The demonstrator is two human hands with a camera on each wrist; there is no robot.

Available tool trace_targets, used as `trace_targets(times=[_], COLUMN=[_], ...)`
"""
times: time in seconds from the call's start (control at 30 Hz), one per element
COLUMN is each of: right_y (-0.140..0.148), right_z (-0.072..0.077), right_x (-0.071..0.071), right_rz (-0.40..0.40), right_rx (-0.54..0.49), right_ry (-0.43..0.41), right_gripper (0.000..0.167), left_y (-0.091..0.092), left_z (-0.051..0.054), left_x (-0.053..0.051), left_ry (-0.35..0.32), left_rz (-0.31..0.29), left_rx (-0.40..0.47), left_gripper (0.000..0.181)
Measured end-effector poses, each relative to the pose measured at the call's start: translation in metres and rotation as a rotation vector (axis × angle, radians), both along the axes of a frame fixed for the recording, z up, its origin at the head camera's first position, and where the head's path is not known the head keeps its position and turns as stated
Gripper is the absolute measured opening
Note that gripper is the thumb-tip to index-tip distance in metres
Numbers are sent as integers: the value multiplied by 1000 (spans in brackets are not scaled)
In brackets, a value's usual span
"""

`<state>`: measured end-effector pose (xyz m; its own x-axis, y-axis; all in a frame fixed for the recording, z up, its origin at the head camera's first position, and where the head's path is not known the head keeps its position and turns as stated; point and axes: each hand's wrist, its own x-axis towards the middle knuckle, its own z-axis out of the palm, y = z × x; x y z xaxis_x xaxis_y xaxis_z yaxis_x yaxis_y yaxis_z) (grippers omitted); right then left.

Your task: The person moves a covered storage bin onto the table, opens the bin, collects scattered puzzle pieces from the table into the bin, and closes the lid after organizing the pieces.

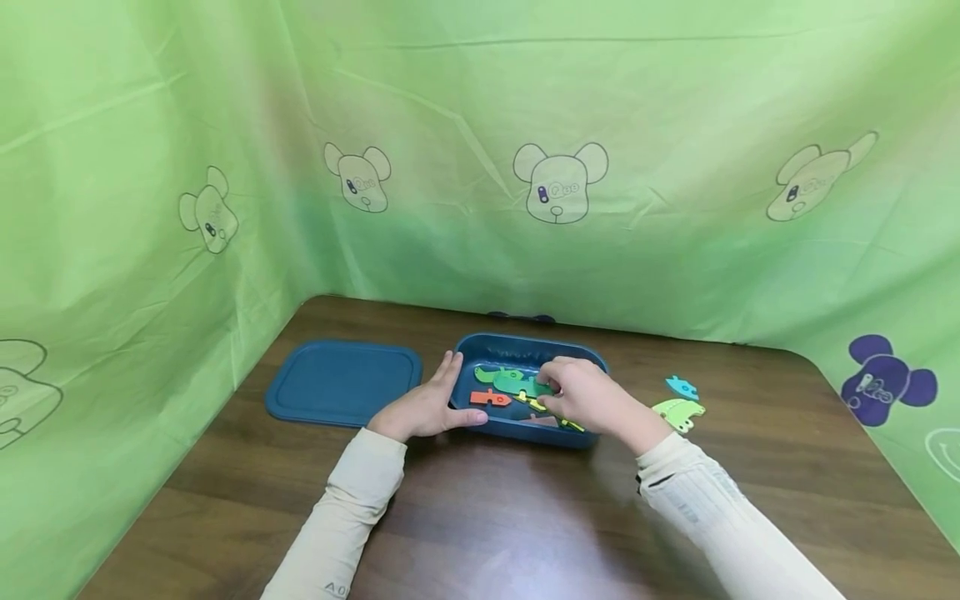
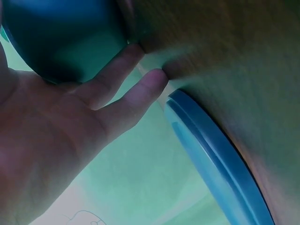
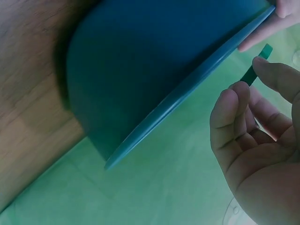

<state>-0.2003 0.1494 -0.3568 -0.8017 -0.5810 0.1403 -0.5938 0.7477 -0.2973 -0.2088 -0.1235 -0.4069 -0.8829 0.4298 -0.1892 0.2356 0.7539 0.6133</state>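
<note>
A deep blue plastic box (image 1: pixel 498 343) stands on the table with several flat, colourful cut-out pieces inside. My left hand (image 1: pixel 422 408) rests against its left end, fingers straight along the outside and thumb over the front rim. In the left wrist view, those fingertips (image 2: pixel 154 82) reach down close to the tabletop. My right hand (image 1: pixel 588 398) is over the box's right half and pinches a flat green piece (image 3: pixel 266 50) between thumb and fingers. Under and beside it lie an orange arrow-like piece (image 1: pixel 489 398), a light green piece (image 1: pixel 487 375) and yellow ones (image 1: pixel 531 402).
A blue lid (image 1: pixel 345 382) lies flat left of the box. To the right, a pale green animal-shaped piece (image 1: pixel 678 412) and a small light blue piece (image 1: pixel 682 387) lie on the brown wooden table (image 1: pixel 780 483). Green printed cloth (image 1: pixel 465 108) hangs around the table.
</note>
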Motion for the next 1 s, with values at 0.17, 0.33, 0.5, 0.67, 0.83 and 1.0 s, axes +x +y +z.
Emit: trace_targets(times=[0.17,0.33,0.5,0.67,0.83,1.0], right_y=[-12,-22,-28,-33,-39,-42], right_z=[-1,-2,-4,-5,-6,-7], right_x=[3,3,2,0,1,0], right_rz=[17,66,88,91,106,107], right_rx=[28,48,44,51,41,32], right_ry=[-4,-9,-17,-19,-31,-47], right_gripper=[19,15,12,14,13,11], left_y=[-1,-2,-2,-2,-2,-3], left_z=[-2,-3,-2,0,0,-2], left_x=[0,-1,-1,-1,-2,-4], left_ry=[-2,9,12,19,25,22], left_rz=[-8,-14,-17,-22,-29,-29], left_rx=[4,6,-1,9,8,15], left_gripper=[116,116,116,116,116,116])
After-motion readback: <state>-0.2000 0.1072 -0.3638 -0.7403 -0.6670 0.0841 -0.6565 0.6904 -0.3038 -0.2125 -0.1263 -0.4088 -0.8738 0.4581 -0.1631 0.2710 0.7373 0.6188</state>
